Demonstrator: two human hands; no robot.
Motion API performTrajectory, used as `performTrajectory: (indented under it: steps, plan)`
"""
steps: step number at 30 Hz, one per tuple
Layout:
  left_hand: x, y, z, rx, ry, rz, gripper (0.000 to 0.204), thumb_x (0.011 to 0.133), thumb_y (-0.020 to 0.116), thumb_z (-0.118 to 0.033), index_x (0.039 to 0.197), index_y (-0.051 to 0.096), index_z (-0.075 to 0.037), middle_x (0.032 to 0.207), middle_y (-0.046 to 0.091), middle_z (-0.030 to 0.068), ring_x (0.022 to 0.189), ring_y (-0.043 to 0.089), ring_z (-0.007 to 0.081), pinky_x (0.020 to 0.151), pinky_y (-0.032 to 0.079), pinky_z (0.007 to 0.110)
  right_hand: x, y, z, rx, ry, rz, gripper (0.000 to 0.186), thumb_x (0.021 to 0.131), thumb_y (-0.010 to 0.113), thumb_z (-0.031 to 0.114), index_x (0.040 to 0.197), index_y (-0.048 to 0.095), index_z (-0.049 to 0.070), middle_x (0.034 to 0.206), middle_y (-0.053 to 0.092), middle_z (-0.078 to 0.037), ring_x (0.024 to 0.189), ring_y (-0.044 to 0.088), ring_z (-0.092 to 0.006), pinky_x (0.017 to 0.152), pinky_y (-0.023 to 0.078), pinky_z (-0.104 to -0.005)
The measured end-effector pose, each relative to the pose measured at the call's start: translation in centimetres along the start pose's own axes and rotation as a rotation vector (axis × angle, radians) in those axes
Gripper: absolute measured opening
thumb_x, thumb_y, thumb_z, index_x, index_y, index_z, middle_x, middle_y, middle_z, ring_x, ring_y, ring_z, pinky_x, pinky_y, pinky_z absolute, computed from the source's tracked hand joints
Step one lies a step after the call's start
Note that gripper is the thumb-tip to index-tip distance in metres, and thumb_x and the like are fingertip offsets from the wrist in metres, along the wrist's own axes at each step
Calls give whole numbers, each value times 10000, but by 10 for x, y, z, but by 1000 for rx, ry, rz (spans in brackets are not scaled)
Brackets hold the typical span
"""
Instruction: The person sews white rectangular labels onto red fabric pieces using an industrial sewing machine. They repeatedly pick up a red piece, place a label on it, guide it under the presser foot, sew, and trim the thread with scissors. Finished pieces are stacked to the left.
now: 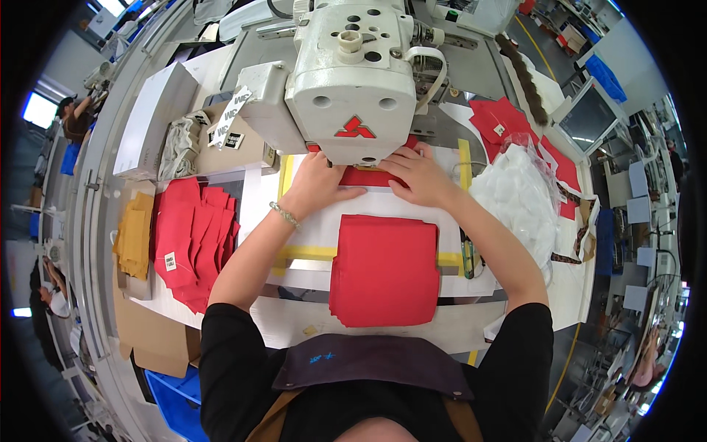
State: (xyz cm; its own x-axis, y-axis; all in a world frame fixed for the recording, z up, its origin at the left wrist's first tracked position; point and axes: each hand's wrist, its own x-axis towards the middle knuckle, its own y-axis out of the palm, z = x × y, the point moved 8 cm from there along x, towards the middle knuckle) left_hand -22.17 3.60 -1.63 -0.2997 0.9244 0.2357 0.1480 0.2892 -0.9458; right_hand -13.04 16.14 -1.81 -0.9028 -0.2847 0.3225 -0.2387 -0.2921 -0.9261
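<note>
A white sewing machine head (350, 88) stands over a red fabric piece (364, 178) on a white sheet edged with yellow tape. My left hand (320, 184) rests at that piece's left end, thumb stretched out and fingertips partly hidden by the machine. My right hand (420, 177) lies on its right end with fingers apart and slightly bent, close to the machine head. A square stack of red fabric (384, 269) sits between my forearms. Green-handled snips (468, 256) lie beside my right forearm.
Red pieces (191, 243), yellow pieces (134, 236), a white box (151, 118) and cardboard (155, 331) are at left, above a blue bin (169, 401). Bagged white material (515, 206), more red pieces (493, 118) and a screen (585, 118) are at right. Co-workers work far left and right.
</note>
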Motion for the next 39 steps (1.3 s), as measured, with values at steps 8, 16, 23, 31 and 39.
performTrajectory:
  steps: [8,16,23,31,39]
  plan:
    - [-2,4,1,22,-52,107,686,772,713,-512,1200,611,15,1230,592,169,1173,518,346,1033,384,436,-2,-6,5,-21,-20,-51,393,847,619,193,1234,616,124,1294,609,-26,1156,540,-201,945,343,-447]
    - [-3,2,-2,86,48,-79,721,797,653,-593,1157,647,31,1158,625,118,1079,558,273,929,427,365,-15,-14,16,-180,-159,-175,299,767,673,141,1063,673,101,1134,664,-25,953,596,-173,853,406,-380]
    - [-14,-2,1,122,22,-21,761,804,632,-608,1171,624,58,1212,580,155,1101,542,274,990,409,379,-7,-9,31,-196,-227,-109,339,744,681,139,1076,641,79,1161,643,-70,940,581,-191,855,419,-364]
    - [-45,-19,17,79,37,-116,654,795,698,-512,1184,611,7,1298,546,145,1238,499,270,1093,360,409,6,4,53,-100,-209,-94,238,750,667,124,979,617,83,1166,640,-75,913,569,-206,833,425,-359]
    - [-37,-16,3,23,225,-82,338,858,687,-332,1136,654,-143,1182,635,0,1186,538,191,1050,372,435,11,0,52,-104,-193,-123,204,767,656,124,966,623,95,1135,657,-67,912,573,-209,812,428,-366]
